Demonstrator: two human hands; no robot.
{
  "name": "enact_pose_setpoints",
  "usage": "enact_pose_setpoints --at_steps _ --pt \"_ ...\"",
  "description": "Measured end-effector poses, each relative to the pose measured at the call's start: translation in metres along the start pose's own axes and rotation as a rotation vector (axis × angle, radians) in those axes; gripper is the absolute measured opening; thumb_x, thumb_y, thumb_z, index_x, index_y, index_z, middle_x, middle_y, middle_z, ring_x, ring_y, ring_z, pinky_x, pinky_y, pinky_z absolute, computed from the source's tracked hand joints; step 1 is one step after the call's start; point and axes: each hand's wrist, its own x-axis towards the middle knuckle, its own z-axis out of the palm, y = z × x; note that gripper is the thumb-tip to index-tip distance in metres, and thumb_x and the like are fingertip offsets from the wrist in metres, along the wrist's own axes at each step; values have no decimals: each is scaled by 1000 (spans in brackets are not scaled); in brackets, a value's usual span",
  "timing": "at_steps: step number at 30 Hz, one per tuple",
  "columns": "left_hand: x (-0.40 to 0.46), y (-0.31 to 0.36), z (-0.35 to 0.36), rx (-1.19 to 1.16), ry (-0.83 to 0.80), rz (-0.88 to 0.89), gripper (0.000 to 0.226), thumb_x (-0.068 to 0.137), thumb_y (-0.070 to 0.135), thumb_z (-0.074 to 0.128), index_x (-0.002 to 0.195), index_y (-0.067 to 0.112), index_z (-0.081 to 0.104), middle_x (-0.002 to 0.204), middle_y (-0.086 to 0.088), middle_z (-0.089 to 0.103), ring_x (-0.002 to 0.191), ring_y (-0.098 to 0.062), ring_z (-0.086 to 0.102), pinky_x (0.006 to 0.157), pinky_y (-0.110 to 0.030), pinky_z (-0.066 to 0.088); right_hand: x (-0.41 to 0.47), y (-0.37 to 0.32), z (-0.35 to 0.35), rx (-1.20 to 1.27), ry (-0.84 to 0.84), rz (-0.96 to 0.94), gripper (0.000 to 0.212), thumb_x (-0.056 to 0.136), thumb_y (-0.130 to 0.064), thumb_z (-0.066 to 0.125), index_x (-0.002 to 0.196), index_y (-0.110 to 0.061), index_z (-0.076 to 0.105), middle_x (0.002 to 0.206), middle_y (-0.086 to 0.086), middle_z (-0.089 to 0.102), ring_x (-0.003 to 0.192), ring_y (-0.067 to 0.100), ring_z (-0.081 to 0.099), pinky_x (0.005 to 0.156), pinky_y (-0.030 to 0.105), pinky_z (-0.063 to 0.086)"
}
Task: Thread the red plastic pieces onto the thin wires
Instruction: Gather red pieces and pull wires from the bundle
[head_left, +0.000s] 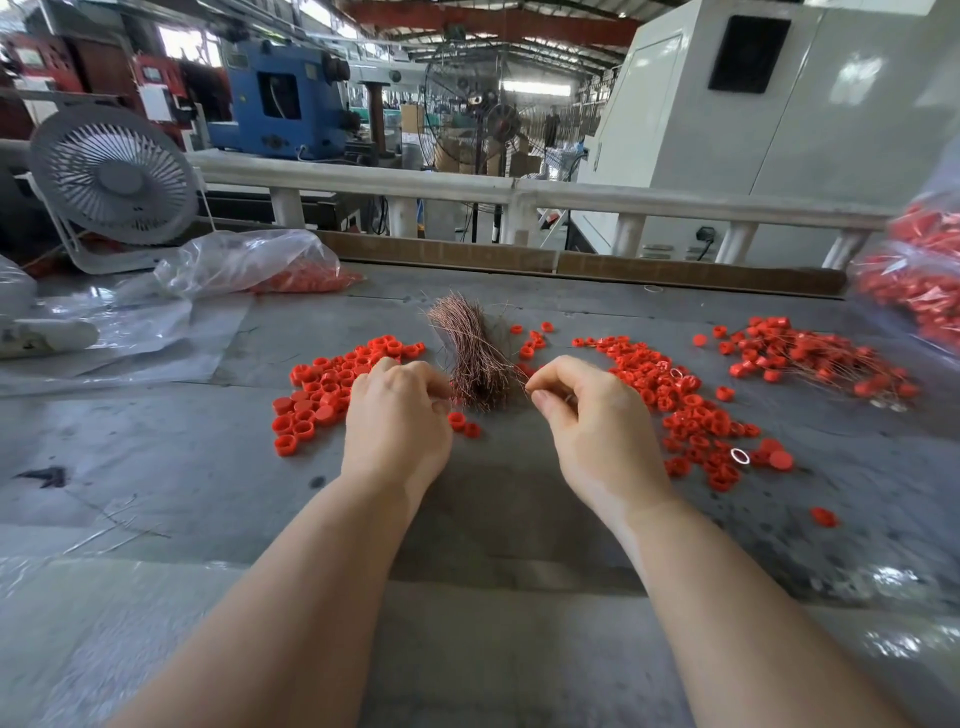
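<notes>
On the grey tabletop (519, 519), a copper wire bundle (470, 358) lies between two spreads of red caps (322, 387). The left hand (397, 415) curls beside the bundle, its grip unclear; the right hand (597, 421) pinches a thin wire. A white fan (111, 176) and plastic bag (249, 262) sit far left.

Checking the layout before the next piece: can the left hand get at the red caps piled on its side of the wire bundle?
Probably yes. The left hand hangs right beside that pile of red caps, with bare table around and nothing on top of them. The wire bundle lies to its other side.
</notes>
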Motion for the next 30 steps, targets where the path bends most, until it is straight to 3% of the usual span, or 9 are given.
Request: enact_pose_setpoints --at_steps 4,9,13,19,21,23,27,30 --pt "1 -2 1 136 -23 -8 23 92 19 52 108 26 66 116 -4 54 113 -26 40 90 -29 25 0 0 0 5 -6 5 11 87 -6 59 83 -14 65 64 -16 48 62 8 44 58 22 28" --pt "-3 0 5 185 -111 33 25 94 29 51 115 34 62 122 3 52 115 -23 34 88 -35 25 0 -1 0 -3 -10 11 11 87 -7 60 83 -14 66 68 -11 53 67 14 48 60 26 33" --pt "-2 0 5 218 -143 18 23 88 41 58 109 34 65 120 5 55 115 -22 35 87 -37 24 -1 -1 0 4 -20 19 11 87 -8 60 83 -15 67 71 -7 57 69 16 52 66 31 40" --pt "-3 1 4 203 -131 32 15 84 41 63 97 34 68 113 6 56 111 -21 36 76 -32 14 -1 -3 0 -1 -27 30 10 87 -8 60 83 -15 67 71 -6 59 70 17 54 67 32 42" --pt "-3 2 2 136 -49 75 13 83 37 65 94 31 70 108 4 59 109 -22 40 73 -29 12 -1 -2 -1 -3 -25 37 10 87 -8 60 83 -15 67 72 -6 60 71 17 55 67 32 42" --pt "-2 5 1 -1 28 132 10 81 30 70 89 26 73 96 4 63 101 -21 47 76 -25 22 -1 -2 -1 -4 -23 43 11 86 -8 60 83 -15 67 74 -5 61 74 18 56 68 31 43" --pt "-5 16 -1 -368 -87 25 12 70 21 79 67 26 69 58 13 62 58 3 58 58 -6 37 0 -2 0 -6 -17 48 11 86 -6 60 83 -14 67 77 -4 61 76 17 56 69 28 40" --pt "-7 19 -2 -686 -171 -124 19 67 9 81 64 21 67 58 5 68 50 -4 61 60 -15 50 1 -2 -1 3 -9 40 10 86 -5 61 83 -12 67 79 -2 63 76 16 55 68 26 39"
